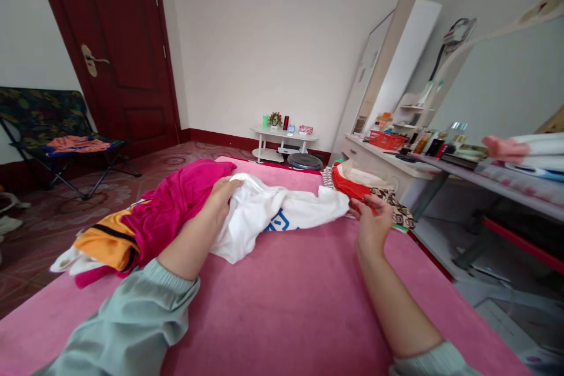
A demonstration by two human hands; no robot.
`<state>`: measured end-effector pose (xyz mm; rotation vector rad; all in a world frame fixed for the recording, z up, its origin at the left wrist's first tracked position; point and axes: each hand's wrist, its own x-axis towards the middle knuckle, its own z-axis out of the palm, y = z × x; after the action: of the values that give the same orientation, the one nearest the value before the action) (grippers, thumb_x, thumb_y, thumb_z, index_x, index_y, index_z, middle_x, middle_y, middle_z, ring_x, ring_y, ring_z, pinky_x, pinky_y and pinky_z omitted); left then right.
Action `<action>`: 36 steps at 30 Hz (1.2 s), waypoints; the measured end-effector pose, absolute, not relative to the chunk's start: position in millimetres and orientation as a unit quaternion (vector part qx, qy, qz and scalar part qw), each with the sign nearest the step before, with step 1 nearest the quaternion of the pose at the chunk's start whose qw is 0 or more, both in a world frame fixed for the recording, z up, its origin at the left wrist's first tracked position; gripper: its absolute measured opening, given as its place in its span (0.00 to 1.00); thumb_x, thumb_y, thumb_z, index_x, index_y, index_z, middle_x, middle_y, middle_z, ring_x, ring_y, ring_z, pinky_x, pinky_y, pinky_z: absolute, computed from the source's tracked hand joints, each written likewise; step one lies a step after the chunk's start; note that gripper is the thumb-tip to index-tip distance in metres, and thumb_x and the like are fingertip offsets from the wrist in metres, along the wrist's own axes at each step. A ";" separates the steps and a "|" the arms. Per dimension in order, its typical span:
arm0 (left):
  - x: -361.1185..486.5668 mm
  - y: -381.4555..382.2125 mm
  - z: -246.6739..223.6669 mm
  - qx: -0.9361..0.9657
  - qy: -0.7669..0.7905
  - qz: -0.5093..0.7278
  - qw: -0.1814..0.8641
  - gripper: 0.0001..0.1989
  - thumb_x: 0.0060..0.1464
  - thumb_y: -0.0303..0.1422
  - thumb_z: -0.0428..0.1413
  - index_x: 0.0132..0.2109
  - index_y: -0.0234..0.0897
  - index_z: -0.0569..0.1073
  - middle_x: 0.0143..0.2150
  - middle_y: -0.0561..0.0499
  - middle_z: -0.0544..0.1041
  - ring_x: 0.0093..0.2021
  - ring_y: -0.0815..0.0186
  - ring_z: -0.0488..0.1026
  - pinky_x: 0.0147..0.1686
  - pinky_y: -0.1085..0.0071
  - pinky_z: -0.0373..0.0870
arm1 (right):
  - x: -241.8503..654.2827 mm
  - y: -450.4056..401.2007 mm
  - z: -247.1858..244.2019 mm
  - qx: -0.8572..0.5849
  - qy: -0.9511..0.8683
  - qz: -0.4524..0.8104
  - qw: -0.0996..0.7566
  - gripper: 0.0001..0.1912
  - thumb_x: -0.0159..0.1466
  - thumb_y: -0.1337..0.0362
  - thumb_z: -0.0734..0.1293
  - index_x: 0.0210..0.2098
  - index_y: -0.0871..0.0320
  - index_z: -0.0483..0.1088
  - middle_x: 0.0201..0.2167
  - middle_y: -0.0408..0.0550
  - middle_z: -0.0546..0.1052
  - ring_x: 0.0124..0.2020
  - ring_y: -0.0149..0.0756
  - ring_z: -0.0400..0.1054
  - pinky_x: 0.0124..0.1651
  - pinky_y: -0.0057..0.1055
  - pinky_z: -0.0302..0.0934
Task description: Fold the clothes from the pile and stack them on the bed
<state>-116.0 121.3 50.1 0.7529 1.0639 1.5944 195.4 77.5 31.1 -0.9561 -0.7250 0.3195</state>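
Observation:
A rumpled white T-shirt (251, 217) with blue printing lies across the pink-covered surface (304, 294), drawn out sideways between my hands. My left hand (222, 197) grips it at its upper left part, thumb on top and the other fingers hidden in the cloth. At its narrow right end, my right hand (373, 217) has curled fingers with the tips against the fabric. Close beyond that hand lie a red garment (350, 182) and a brown patterned cloth (392, 202).
Beside my left forearm is a heap with a magenta garment (189, 194) and an orange one (108, 241). A folding chair (44, 111) stands near the door. On the right are a dresser (374, 155) with a red basket (386, 140) and a side table (524, 188).

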 end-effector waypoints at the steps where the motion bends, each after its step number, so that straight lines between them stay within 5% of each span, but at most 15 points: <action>1: -114.3 121.2 48.7 0.318 0.434 0.660 0.523 0.12 0.29 0.21 0.60 0.27 0.33 0.71 0.20 0.52 0.73 0.20 0.65 0.70 0.23 0.71 0.68 | 192.4 77.1 30.5 -0.464 -0.366 0.114 0.799 0.16 0.50 0.67 0.65 0.39 0.57 0.65 0.37 0.45 0.73 0.35 0.33 0.70 0.35 0.31 0.67; 5: -100.8 116.2 49.9 0.334 0.400 0.653 0.550 0.17 0.28 0.21 0.61 0.32 0.33 0.71 0.22 0.53 0.74 0.22 0.66 0.72 0.26 0.72 0.69 | 156.3 62.5 29.1 -0.484 -0.592 0.145 0.628 0.17 0.53 0.69 0.62 0.43 0.57 0.67 0.40 0.48 0.73 0.35 0.32 0.70 0.34 0.28 0.64; 7: -92.5 110.3 55.2 0.342 0.383 0.653 0.556 0.19 0.28 0.22 0.62 0.33 0.33 0.70 0.25 0.53 0.75 0.24 0.66 0.73 0.28 0.71 0.70 | 129.5 48.0 27.4 -0.448 -0.722 0.193 0.491 0.26 0.52 0.72 0.61 0.51 0.53 0.65 0.48 0.48 0.71 0.32 0.30 0.69 0.33 0.27 0.63; 10: -83.6 100.0 65.6 0.347 0.356 0.655 0.569 0.19 0.30 0.22 0.62 0.35 0.34 0.69 0.26 0.53 0.75 0.25 0.67 0.73 0.30 0.72 0.70 | 98.8 29.0 20.8 -0.410 -0.837 0.158 0.327 0.39 0.49 0.77 0.60 0.59 0.46 0.58 0.59 0.46 0.63 0.40 0.32 0.69 0.41 0.29 0.63; 13: -81.9 94.5 72.3 0.347 0.330 0.652 0.587 0.16 0.32 0.21 0.62 0.33 0.33 0.69 0.25 0.54 0.75 0.24 0.68 0.72 0.29 0.73 0.70 | 93.0 26.1 13.4 -0.427 -0.855 0.116 0.270 0.25 0.52 0.77 0.60 0.46 0.53 0.70 0.47 0.46 0.72 0.43 0.36 0.68 0.42 0.29 0.60; 17: -92.4 102.5 70.7 0.342 0.343 0.662 0.572 0.12 0.36 0.21 0.60 0.33 0.32 0.70 0.26 0.51 0.74 0.26 0.68 0.72 0.30 0.72 0.70 | 114.0 37.7 24.9 -0.492 -0.750 0.147 0.418 0.06 0.58 0.69 0.61 0.26 0.57 0.69 0.23 0.41 0.71 0.28 0.32 0.66 0.32 0.26 0.59; 23: -116.1 123.6 55.4 0.313 0.408 0.708 0.484 0.11 0.42 0.19 0.54 0.35 0.36 0.69 0.32 0.52 0.73 0.32 0.71 0.73 0.38 0.72 0.71 | 143.5 37.3 74.0 -0.426 -0.473 0.239 0.734 0.14 0.57 0.55 0.67 0.35 0.59 0.71 0.27 0.42 0.75 0.26 0.33 0.68 0.32 0.31 0.67; 30: -97.1 115.3 43.7 0.487 0.439 0.603 0.453 0.17 0.32 0.22 0.63 0.35 0.34 0.75 0.41 0.46 0.76 0.43 0.60 0.72 0.42 0.67 0.70 | 157.0 42.1 82.8 -0.357 -0.404 0.303 0.785 0.15 0.53 0.58 0.70 0.38 0.59 0.73 0.32 0.44 0.76 0.31 0.30 0.71 0.33 0.28 0.69; 33: -87.5 106.4 42.8 0.668 0.419 0.450 0.419 0.23 0.35 0.30 0.64 0.44 0.35 0.75 0.48 0.44 0.75 0.48 0.55 0.71 0.44 0.63 0.70 | 153.4 39.1 86.2 -0.340 -0.407 0.306 0.790 0.14 0.55 0.59 0.70 0.38 0.59 0.73 0.33 0.45 0.76 0.31 0.29 0.70 0.31 0.25 0.68; 36: -78.9 95.4 37.9 0.819 0.364 0.295 0.331 0.40 0.33 0.35 0.67 0.57 0.38 0.67 0.58 0.41 0.68 0.56 0.50 0.65 0.51 0.57 0.65 | 145.1 32.0 92.9 -0.319 -0.411 0.306 0.797 0.13 0.56 0.59 0.69 0.38 0.59 0.72 0.34 0.44 0.75 0.30 0.28 0.70 0.30 0.24 0.68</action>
<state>-78.9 95.4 37.9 2.1410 0.9512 0.7697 145.1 32.0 92.9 -0.6845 -0.8833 0.6573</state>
